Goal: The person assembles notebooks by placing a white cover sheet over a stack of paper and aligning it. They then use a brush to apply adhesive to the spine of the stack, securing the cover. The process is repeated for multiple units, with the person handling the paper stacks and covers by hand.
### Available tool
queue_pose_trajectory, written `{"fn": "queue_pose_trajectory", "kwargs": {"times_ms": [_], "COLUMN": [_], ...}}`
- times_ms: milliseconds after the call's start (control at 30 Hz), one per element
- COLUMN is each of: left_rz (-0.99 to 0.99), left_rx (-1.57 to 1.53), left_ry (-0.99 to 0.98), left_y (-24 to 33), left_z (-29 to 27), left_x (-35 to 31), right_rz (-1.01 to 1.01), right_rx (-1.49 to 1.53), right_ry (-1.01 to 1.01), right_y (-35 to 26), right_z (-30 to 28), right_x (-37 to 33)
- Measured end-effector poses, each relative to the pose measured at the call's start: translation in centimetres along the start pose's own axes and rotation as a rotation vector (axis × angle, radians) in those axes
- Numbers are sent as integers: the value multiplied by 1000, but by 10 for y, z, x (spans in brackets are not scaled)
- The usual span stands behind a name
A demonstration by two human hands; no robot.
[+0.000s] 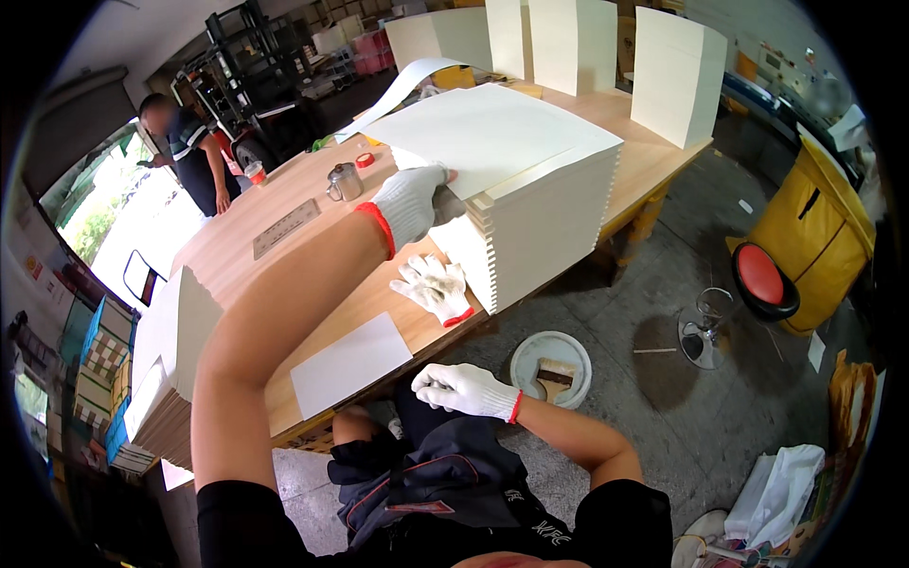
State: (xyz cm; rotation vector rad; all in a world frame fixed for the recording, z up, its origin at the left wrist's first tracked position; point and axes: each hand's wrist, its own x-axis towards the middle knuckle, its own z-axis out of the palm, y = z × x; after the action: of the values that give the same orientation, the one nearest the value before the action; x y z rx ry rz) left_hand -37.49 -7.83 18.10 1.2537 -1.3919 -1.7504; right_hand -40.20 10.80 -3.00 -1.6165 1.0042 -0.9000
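Currently, our white-gloved left hand (410, 201) touches the tall, white paper stack (549, 235); our white-gloved right hand (466, 391) curls loosely, both grips unclear.

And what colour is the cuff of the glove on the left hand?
The cuff is red, seen in the head view.

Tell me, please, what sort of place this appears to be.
Probably a paper or bookbinding workshop: a thick paper stack, a wooden worktable and a white bucket seemingly holding a brush.
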Motion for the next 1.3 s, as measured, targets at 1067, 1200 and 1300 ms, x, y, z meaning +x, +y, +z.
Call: {"fn": "queue_pose_trajectory", "kwargs": {"times_ms": [1067,1200,1300], "left_rz": [-63,-168,-150], "left_rx": [-187,-301,-498], "left_ry": [-282,-408,-309], "left_y": [19,13,3], "left_z": [-8,-3,4], "left_x": [-26,-41,-40], "right_rz": [-397,-434,-368], "right_rx": [-301,-296,-273], "right_ry": [859,826,811], "right_y": [-110,-97,-97], "right_z": [-143,-143,-139], "right_x": [-35,-37,-39]}}
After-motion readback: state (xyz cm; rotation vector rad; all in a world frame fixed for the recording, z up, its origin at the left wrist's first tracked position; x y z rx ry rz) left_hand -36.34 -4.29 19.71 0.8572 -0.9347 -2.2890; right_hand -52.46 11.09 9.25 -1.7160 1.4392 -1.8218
